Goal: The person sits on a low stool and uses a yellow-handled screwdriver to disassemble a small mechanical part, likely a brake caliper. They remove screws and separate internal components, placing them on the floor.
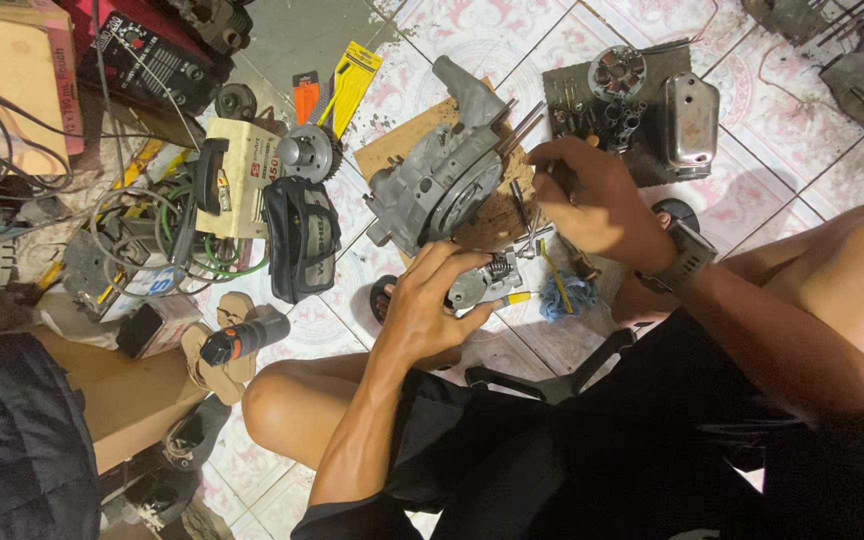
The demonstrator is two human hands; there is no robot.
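Observation:
My left hand [430, 300] grips a small grey metal engine part [480, 281] with a spring on top, held just above the tiled floor. My right hand [592, 200], with a watch on its wrist, pinches a thin metal tool [535, 226] whose tip points down at that part. A large grey engine casing [439, 172] with long studs lies on a brown board [400, 140] just beyond both hands. A yellow-handled tool [518, 298] and a blue rag [568, 296] lie beside the small part.
A dark tray [564, 92] holds small parts, a round gear piece [617, 70] and a chrome cover [690, 118]. At left are a black pouch [301, 236], a cream box [242, 175], green cables [207, 258], a sprocket [308, 153] and sandals [214, 345]. My bare knees flank the work.

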